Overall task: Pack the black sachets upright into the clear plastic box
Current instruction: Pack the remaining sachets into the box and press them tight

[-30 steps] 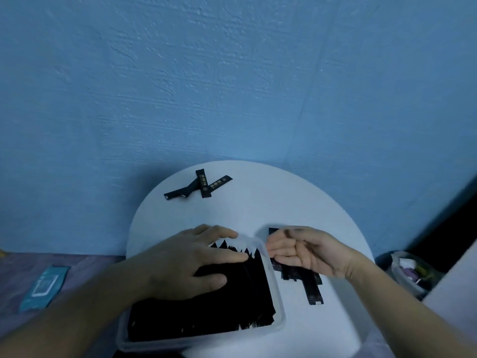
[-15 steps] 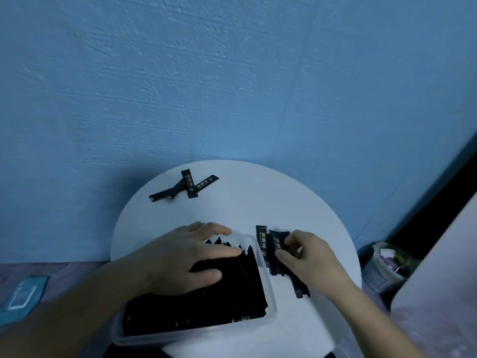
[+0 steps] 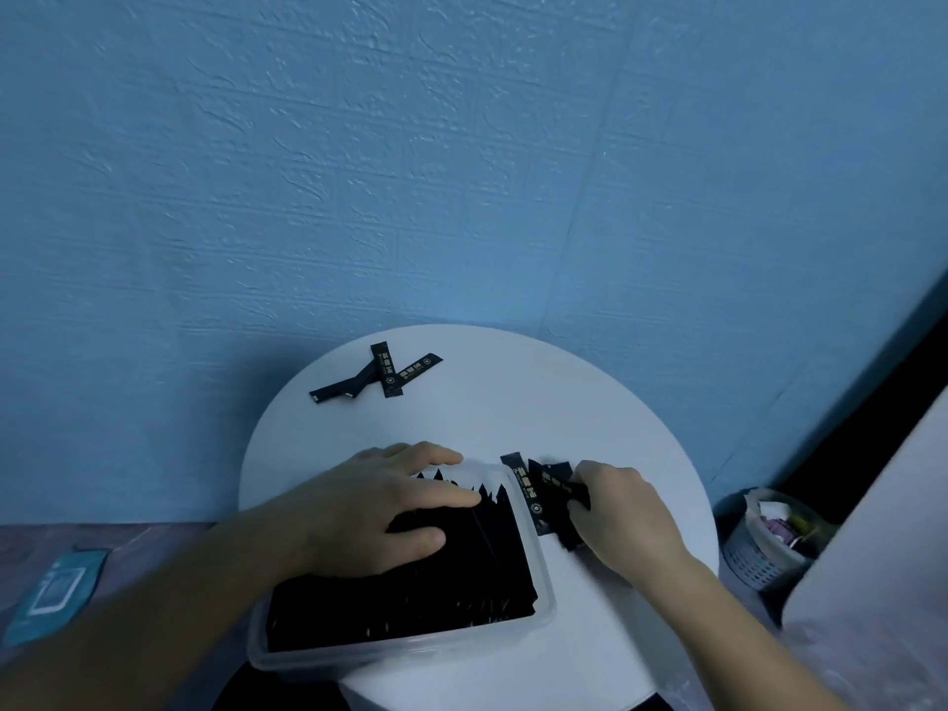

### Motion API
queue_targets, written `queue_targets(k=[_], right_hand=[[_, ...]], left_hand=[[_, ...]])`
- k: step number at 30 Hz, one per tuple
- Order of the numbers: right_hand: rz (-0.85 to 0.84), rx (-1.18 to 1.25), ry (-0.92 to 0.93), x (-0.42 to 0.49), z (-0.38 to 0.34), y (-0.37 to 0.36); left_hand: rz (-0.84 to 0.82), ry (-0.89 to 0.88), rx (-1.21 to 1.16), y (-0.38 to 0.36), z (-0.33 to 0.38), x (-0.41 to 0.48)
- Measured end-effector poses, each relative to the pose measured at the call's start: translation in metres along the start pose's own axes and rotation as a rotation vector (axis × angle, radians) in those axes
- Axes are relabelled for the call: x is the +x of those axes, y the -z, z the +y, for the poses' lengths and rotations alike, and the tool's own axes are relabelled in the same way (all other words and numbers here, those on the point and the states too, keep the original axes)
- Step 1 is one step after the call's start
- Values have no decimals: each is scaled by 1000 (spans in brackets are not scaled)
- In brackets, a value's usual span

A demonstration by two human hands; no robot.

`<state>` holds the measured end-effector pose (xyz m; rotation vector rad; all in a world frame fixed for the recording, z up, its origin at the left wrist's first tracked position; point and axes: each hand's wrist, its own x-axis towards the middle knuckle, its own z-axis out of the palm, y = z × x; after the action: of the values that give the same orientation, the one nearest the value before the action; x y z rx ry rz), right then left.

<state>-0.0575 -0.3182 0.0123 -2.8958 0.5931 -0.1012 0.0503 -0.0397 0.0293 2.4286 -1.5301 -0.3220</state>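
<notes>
The right grip (image 3: 620,510) is pinched on a fanned bunch of loose sachets (image 3: 549,492) on the bench (image 3: 513,413), just outside the clear plastic box (image 3: 545,582). The left grip (image 3: 369,510), fingers flat and holding nothing, presses on the packed sachets (image 3: 436,582) beneath it. Because the bunch is not squared, one sachet may slip from the pinch or snag the rim just left of the right grip. If the left grip eases off, the row under it could slump into the far gap, and three stray sachets (image 3: 382,374) well beyond both grips could be overlooked.
</notes>
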Motion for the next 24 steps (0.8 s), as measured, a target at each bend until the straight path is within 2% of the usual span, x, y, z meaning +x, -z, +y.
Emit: queue_targets(k=[4, 9, 14, 24], right_hand=[[20, 26, 6, -6, -2, 3], [173, 202, 43, -21, -14, 26], [101, 507, 113, -35, -41, 42], [112, 626, 47, -37, -68, 30]], left_hand=[[3, -7, -3, 0, -2, 0], [5, -9, -19, 0, -2, 1], [0, -6, -15, 0, -2, 1], [4, 16, -14, -1, -1, 0]])
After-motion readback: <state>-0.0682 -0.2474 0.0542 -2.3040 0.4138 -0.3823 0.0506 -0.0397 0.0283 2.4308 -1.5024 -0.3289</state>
